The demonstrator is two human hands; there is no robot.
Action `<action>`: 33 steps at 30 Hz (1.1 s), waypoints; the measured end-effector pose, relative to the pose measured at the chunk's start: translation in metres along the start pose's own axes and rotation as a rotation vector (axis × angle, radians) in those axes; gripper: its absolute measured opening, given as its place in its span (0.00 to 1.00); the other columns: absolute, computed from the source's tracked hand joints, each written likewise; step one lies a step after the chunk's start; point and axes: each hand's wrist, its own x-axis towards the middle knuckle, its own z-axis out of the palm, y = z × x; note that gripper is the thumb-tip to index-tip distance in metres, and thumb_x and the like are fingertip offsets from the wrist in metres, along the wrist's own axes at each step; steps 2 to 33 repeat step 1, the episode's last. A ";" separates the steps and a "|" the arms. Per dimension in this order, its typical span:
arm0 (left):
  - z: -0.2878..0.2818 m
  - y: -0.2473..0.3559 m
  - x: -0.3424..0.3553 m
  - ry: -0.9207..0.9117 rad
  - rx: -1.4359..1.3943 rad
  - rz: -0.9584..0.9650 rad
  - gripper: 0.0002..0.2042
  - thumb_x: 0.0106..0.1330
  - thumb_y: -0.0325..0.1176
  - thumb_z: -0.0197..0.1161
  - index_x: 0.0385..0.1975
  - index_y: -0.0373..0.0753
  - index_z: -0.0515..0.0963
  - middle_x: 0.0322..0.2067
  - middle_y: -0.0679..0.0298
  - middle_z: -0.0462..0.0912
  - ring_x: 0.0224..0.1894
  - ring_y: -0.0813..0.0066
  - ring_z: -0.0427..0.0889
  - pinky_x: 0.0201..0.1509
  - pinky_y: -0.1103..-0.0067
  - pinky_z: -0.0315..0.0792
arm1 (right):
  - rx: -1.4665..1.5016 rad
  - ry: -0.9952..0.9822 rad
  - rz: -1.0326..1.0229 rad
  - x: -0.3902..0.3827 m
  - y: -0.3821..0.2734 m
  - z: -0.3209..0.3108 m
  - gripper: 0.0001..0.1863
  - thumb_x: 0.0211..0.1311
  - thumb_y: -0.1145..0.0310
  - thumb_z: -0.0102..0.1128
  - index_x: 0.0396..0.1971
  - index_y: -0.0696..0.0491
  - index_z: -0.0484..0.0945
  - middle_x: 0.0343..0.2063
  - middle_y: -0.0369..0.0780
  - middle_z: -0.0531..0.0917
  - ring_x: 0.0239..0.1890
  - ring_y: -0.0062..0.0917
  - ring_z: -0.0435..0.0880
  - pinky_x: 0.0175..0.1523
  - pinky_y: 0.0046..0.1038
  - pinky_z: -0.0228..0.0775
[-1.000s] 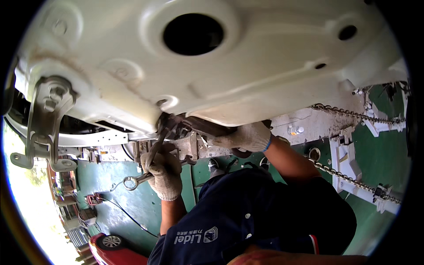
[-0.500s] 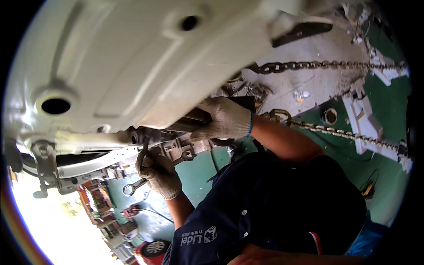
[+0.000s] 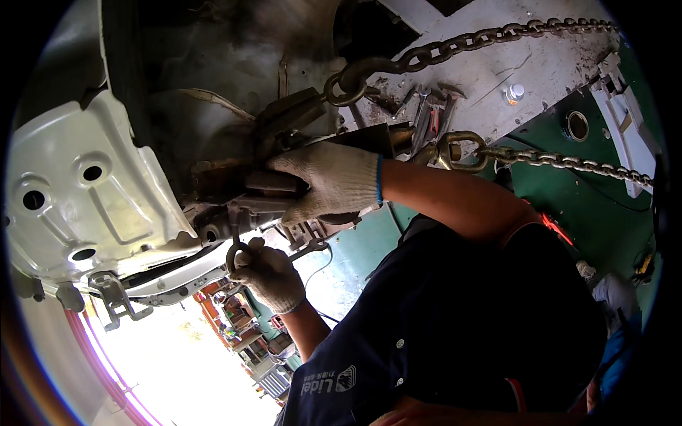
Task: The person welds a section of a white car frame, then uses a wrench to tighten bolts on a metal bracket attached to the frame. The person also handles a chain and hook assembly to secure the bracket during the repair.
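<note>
My right hand [image 3: 328, 183], in a knitted glove with a blue cuff, wraps round a dark metal pulling clamp [image 3: 273, 195] at the edge of a vehicle's underbody. Lower and to the left, my gloved left hand [image 3: 268, 278] is closed on a combination wrench [image 3: 310, 248]. Only the open-jaw end sticks out past that hand; the rest is hidden. Its fingers also curl at a dark metal ring [image 3: 233, 255] hanging under the clamp. Left of the clamp lies the pale stamped body panel [image 3: 121, 192] with round holes.
A heavy chain [image 3: 455, 47] hooks to a second clamp [image 3: 293, 113] above. Another chain [image 3: 561, 160] runs right from a shackle [image 3: 460, 150] beside my right forearm. Hand tools [image 3: 433, 113] and a white bottle [image 3: 513, 94] lie on the grey platform [image 3: 490, 78]. Shelving [image 3: 249, 341] stands beyond.
My view has shifted, showing more of the dark underbody and upper clamp. Both hands stay at the clamp and ring. The wrench's ring end has gone out of sight behind my left hand.
</note>
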 end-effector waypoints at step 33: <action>-0.001 0.000 -0.003 0.005 0.003 0.002 0.28 0.77 0.68 0.56 0.56 0.48 0.75 0.41 0.66 0.83 0.31 0.87 0.72 0.30 0.88 0.67 | -0.005 -0.002 -0.001 0.001 0.000 0.002 0.44 0.56 0.41 0.81 0.60 0.62 0.79 0.47 0.58 0.88 0.47 0.49 0.91 0.59 0.43 0.82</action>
